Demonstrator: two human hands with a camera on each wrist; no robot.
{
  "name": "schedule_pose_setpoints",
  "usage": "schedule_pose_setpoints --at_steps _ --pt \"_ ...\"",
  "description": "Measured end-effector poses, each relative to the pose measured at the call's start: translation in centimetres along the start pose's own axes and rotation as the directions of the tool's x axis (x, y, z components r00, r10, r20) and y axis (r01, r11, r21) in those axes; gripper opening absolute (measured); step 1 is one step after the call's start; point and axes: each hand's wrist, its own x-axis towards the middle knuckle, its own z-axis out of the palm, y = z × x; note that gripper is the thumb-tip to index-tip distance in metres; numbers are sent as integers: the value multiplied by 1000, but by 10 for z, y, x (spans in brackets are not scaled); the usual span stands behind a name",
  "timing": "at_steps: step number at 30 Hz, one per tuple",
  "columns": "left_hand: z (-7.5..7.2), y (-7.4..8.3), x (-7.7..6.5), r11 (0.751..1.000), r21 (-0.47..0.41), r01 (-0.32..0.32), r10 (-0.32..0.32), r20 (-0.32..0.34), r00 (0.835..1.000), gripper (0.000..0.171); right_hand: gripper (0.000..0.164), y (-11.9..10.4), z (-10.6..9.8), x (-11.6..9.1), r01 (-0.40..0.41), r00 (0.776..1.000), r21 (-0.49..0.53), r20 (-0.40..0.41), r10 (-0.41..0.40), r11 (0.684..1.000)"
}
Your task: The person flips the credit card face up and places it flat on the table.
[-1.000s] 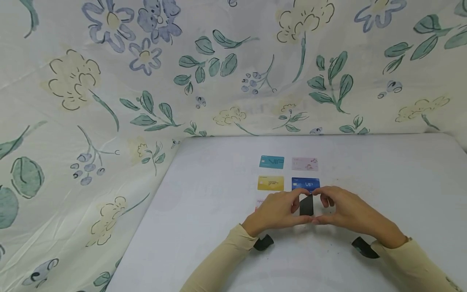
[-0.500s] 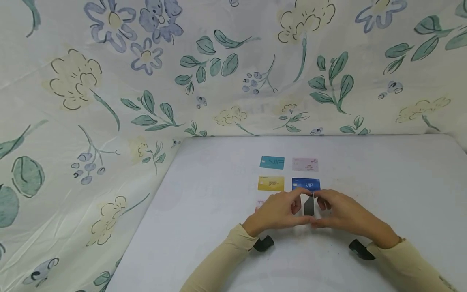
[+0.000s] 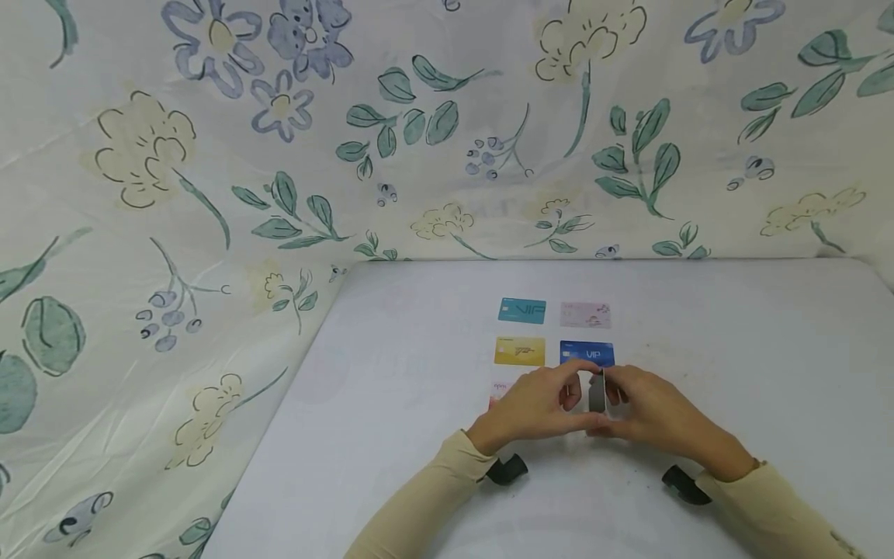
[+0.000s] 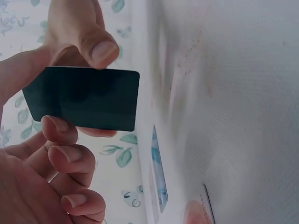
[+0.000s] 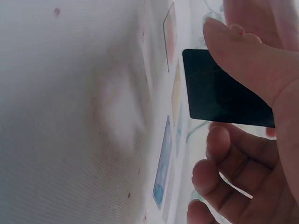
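A dark card (image 3: 597,394) stands upright between my two hands above the white table. Its top and bottom edges lie between thumb and fingers of my left hand (image 3: 534,402), and my right hand (image 3: 660,407) pinches it from the other side. The left wrist view gives a broad look at the card's dark face (image 4: 88,98), with rounded corners. Seen from the right wrist, the dark card (image 5: 219,88) is partly hidden by the right thumb (image 5: 238,56). Whether one card or a thin stack is held, I cannot tell.
Beyond the hands lie a teal VIP card (image 3: 521,310), a pale pink card (image 3: 585,314), a yellow card (image 3: 520,351) and a blue VIP card (image 3: 587,352). Another pink-and-white card (image 3: 500,390) is partly covered by the left hand. Floral cloth (image 3: 447,178) hangs behind the table.
The held card has turned more edge-on to the head view, showing less of its dark face. My right hand has shifted slightly left and down; the left hand has barely moved.
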Motion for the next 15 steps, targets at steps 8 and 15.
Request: schedule_pose_setpoints --at_steps 8,15 --pt "-3 0 0 1000 -22 -12 11 -23 1000 61 53 -1 -1 0 3 1000 -20 -24 -4 1000" --pt "-8 -3 -1 999 -18 -28 27 -32 999 62 61 -1 -6 0 -16 1000 -19 -16 16 1000"
